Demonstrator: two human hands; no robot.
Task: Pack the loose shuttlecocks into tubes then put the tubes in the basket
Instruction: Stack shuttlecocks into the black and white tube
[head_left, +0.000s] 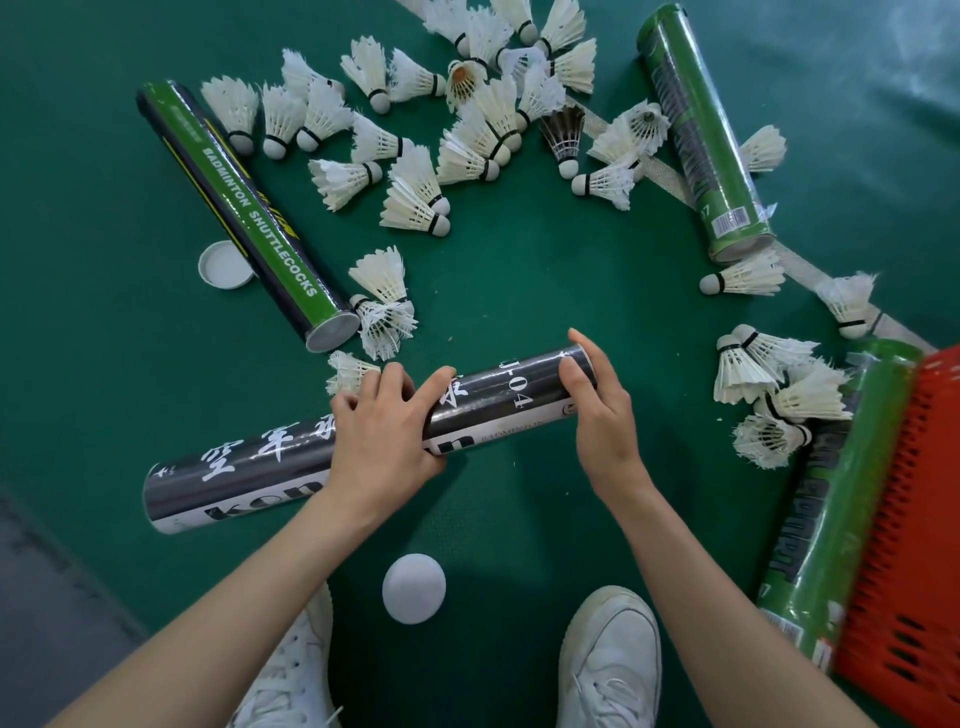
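Observation:
A black and white shuttlecock tube (249, 467) lies across the green floor in front of me. My left hand (387, 431) grips its middle, fingers curled over the top. My right hand (597, 405) holds its right end, thumb and fingers wrapped round the rim. Several loose white shuttlecocks (415, 192) are scattered at the top, and more (769, 395) lie at the right. A red basket (914, 545) stands at the right edge.
Three green tubes lie around: one at the left (244, 208), one at the top right (696, 130), one beside the basket (831, 509). A white cap (224, 265) lies by the left tube, another cap (414, 587) between my white shoes (610, 660).

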